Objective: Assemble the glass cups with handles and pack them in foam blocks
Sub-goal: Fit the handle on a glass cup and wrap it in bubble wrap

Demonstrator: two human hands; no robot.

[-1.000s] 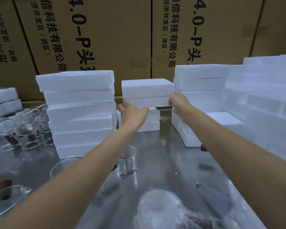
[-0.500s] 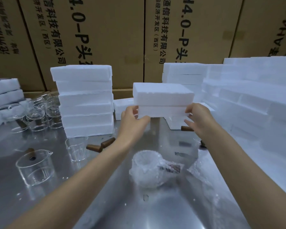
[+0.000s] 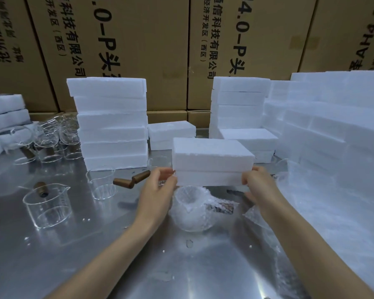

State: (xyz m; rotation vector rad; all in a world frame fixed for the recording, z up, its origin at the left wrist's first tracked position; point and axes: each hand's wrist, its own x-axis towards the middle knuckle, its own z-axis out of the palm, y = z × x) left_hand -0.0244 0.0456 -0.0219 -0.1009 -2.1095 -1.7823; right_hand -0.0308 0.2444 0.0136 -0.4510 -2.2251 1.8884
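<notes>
We see the fingers (image 3: 165,172) of the left hand (image 3: 158,190) curled at the left end of a white foam block pair (image 3: 212,162), two slabs stacked one on the other, and the right hand (image 3: 257,182) gripping the right end, its fingertips tucked against the lower slab. Both hands hold the pair up above the tabletop (image 3: 117,255). Just below it, between the wrists, lies a bubble-wrapped cup (image 3: 192,208) on its side with a brown handle (image 3: 221,207) poking out to the right; the wrap blurs its outline.

Left of the left hand stand a small glass beaker (image 3: 102,184) and a larger spouted glass cup (image 3: 48,206), with two loose brown handles (image 3: 132,180) lying between beaker and hand. A further cluster of glass cups (image 3: 50,137) at far left is hard to count. A tall foam stack (image 3: 112,124) rises behind the beaker; more foam stacks (image 3: 333,130) fill the right side, cut off by the edge. Printed cardboard cartons (image 3: 149,50) wall the far side.
</notes>
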